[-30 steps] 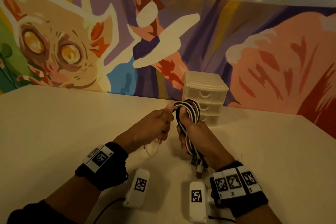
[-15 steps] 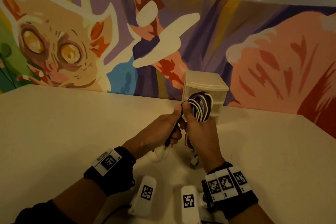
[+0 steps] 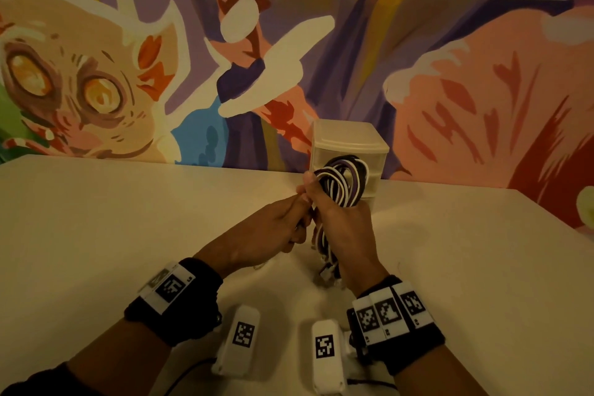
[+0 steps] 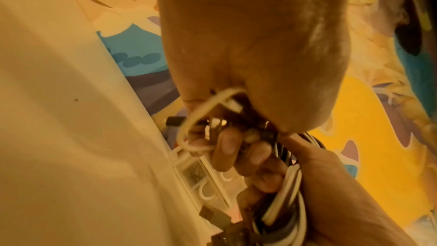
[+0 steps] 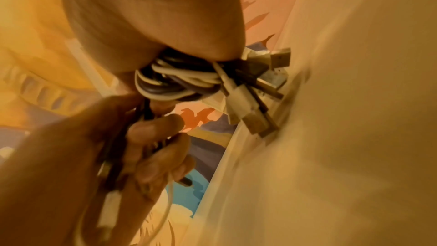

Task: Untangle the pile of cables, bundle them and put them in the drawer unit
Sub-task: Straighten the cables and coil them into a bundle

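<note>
A: How far are you with the task now?

B: You hold the cables as one coil of white and dark loops, above the table and just in front of the drawer unit, which stands at the far edge, against the painted wall. Your right hand is curled around the middle of the coil. The plugs hang below this hand, close to the table.

A: And the left hand?

B: Your left hand touches the right one. Its fingers are curled around a dark strand and a loose white end. I think you are wrapping this end around the coil.

A: So what is done?

B: I judge that the untangling is finished, because I see no pile on the table. The bundling is nearly done. Left is to fix the loose end, open a drawer and put the bundle inside. All drawers look closed to me.

A: What changes against the earlier pictures?

B: One second ago your hands were nearer to you and a little apart, and the left one pulled a strand to the side. Now both hands are together and further forward, and the coil covers the front of the drawer unit.
</note>
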Motion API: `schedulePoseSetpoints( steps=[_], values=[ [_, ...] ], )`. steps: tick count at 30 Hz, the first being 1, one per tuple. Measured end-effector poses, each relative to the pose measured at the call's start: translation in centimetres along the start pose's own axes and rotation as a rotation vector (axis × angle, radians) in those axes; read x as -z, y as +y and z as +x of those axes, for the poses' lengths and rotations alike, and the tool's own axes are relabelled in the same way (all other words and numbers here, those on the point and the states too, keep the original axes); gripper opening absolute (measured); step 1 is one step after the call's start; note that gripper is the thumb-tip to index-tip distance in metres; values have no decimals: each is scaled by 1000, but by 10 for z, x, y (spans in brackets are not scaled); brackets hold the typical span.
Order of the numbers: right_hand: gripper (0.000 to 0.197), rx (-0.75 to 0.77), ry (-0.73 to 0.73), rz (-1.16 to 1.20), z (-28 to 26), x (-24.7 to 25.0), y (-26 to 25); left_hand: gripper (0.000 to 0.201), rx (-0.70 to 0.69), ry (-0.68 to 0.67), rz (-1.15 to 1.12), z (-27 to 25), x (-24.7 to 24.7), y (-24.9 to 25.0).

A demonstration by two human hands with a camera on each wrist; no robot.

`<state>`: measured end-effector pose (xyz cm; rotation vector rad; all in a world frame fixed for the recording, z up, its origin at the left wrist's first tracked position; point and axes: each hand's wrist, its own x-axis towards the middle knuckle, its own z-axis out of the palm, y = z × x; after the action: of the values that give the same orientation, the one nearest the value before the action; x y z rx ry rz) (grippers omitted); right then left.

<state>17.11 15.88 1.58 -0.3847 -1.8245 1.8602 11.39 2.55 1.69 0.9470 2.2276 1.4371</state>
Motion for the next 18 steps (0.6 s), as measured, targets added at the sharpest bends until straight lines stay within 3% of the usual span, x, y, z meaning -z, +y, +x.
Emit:
schedulePoseSetpoints(
  steps=[3, 7, 11, 18],
  values=[
    [36, -40, 79, 57, 1, 1, 0, 45, -48, 25, 60, -1, 3, -4],
    [63, -194, 143, 268, 12, 12, 3, 45, -53, 94, 33, -1, 10, -14],
    [58, -274, 125, 492, 21, 24, 5, 26, -100, 122, -63, 0, 8, -18],
    [42, -367, 245, 631, 23, 23, 15, 16, -239, 354, 112, 1, 10, -21]
  ],
)
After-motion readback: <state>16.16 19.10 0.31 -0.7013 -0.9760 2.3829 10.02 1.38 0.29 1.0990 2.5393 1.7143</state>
